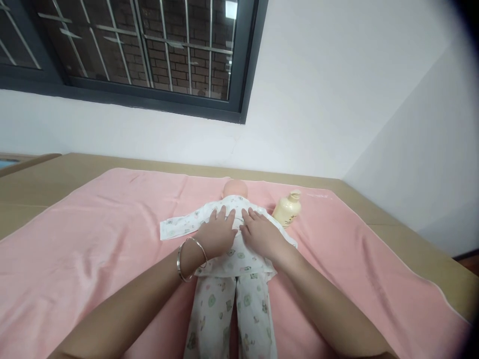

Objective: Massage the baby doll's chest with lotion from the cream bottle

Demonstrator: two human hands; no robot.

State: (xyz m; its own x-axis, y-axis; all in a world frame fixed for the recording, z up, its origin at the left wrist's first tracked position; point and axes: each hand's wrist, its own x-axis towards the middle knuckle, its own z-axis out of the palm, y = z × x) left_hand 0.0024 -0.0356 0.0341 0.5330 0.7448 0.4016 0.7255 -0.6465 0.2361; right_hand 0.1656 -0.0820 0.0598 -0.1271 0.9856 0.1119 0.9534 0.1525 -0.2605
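A baby doll (239,260) in white printed pajamas lies on a pink blanket (112,279), its bald head at the far end and its legs toward me. Flat on the left side of its upper body rests my left hand (219,233), fingers spread, with a silver bangle on the wrist. My right hand (262,233) lies flat on the other side, fingers stretched out. Neither hand holds anything. Just beyond my right hand is a pale yellow pump bottle (288,208), slightly tilted in view. My right forearm hides part of the doll's sleeve.
The blanket covers most of a tan padded surface (407,244), whose edges show at the sides and back. A white wall (307,99) rises behind it, with a dark-framed, barred window (149,94) at upper left.
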